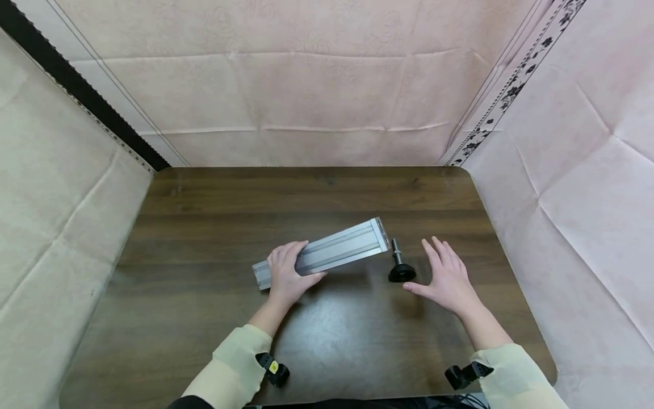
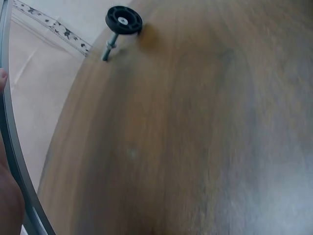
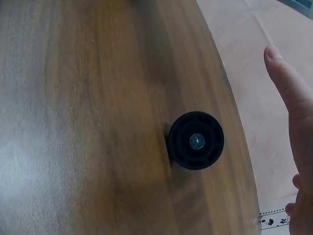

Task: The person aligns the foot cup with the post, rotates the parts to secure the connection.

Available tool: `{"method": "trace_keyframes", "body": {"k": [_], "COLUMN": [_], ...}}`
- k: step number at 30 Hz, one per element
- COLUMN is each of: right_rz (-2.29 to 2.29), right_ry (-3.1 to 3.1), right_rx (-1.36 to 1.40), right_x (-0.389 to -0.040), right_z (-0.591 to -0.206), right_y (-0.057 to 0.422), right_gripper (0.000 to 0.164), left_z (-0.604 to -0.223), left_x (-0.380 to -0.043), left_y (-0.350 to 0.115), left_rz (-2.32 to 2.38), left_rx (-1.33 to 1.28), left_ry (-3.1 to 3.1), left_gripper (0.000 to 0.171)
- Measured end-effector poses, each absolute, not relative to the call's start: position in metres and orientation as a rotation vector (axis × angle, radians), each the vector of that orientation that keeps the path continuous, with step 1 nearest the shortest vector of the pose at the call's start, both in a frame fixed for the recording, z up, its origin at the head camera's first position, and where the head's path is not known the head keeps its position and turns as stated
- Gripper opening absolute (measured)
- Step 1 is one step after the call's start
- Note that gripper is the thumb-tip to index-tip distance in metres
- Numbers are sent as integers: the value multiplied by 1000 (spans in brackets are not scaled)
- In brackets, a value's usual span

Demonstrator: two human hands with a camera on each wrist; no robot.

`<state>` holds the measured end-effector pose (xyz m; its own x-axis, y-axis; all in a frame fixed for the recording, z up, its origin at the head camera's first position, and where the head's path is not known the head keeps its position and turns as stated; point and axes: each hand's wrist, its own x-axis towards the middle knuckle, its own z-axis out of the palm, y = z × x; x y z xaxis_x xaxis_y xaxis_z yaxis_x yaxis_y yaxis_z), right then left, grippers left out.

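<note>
My left hand grips a silver aluminium profile near its left end, thumb on the near side and fingers over the far side. The profile slants up to the right, and a shadow shows on the table below it. Just off its right end lies a levelling foot, with a round black base and a threaded metal stud that points away from me. My right hand is beside the foot, thumb and fingers spread, holding nothing. In the right wrist view the underside of the black base faces the camera, hiding the stud.
Everything is over a brown wooden table with rounded far corners. Pale cloth hangs behind it and along both sides. Dark cables show at the near edge. Each wrist wears a small black camera.
</note>
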<state>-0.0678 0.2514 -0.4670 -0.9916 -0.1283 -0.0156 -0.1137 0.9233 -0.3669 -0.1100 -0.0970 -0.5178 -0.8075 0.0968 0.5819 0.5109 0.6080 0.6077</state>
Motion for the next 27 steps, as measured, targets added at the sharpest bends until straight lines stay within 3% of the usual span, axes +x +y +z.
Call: {"method": "trace_keyframes", "body": {"k": [27], "right_rz": [-1497], "right_ry": [3033], "right_rx": [-550], "right_x": [-62], "right_z": [-413], "right_y": [168], "right_gripper": [84], "left_z": [-501], "left_x": [-100], "left_y": [-71], "left_rz": [-1259], "left_rx": [-505], "left_ry": [-2024], "left_gripper": [71]}}
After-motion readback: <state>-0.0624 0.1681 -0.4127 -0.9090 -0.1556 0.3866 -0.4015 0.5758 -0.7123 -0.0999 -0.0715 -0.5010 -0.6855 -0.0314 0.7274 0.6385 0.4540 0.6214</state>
